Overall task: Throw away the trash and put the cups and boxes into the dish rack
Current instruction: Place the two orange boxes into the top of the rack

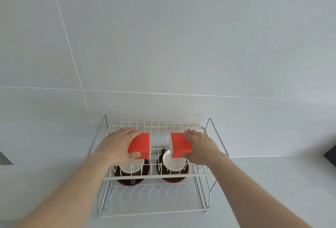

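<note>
Boxes with red lids sit on the dish rack's [156, 176] upper tier: left hand [116, 143] grips the left box [140, 145], right hand [201, 146] grips the right box [180, 145], above two brown cups [131, 173].

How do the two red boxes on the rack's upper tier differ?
The left box is in the left hand; the right box is in the right hand. The left box shows a narrow white side on its right edge, the right box a white side on its left. Both have red tops and sit above brown cups.
</note>
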`<act>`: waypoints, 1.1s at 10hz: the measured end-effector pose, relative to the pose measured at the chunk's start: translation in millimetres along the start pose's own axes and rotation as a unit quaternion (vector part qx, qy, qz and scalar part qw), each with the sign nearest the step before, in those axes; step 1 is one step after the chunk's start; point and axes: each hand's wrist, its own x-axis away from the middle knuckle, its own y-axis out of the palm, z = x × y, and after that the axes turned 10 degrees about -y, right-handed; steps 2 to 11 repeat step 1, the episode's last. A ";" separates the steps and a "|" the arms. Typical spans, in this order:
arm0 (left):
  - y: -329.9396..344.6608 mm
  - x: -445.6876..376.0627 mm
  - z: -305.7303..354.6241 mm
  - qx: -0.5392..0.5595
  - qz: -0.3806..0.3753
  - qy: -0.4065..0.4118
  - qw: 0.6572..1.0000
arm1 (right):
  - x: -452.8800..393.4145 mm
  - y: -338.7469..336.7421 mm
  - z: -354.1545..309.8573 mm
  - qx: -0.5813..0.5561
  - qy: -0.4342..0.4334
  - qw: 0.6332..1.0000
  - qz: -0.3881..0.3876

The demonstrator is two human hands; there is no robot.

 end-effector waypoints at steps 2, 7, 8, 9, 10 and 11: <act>-7.2 9.8 -3.7 -0.009 0.000 -0.006 1.000 | 9.9 -10.4 -7.3 -0.004 0.014 1.000 0.003; -7.2 9.8 -3.7 -0.009 0.000 -0.006 1.000 | 9.9 -10.4 -7.3 -0.004 0.014 1.000 0.003; -7.2 9.8 -3.7 -0.009 0.000 -0.006 1.000 | 9.9 -10.4 -7.3 -0.004 0.014 1.000 0.003; -7.2 9.8 -3.7 -0.009 0.000 -0.006 1.000 | 9.9 -10.4 -7.3 -0.004 0.014 1.000 0.003; -7.2 9.8 -3.7 -0.009 0.000 -0.006 1.000 | 9.9 -10.4 -7.3 -0.004 0.014 1.000 0.003; -7.2 9.8 -3.7 -0.009 0.000 -0.006 1.000 | 9.9 -10.4 -7.3 -0.004 0.014 1.000 0.003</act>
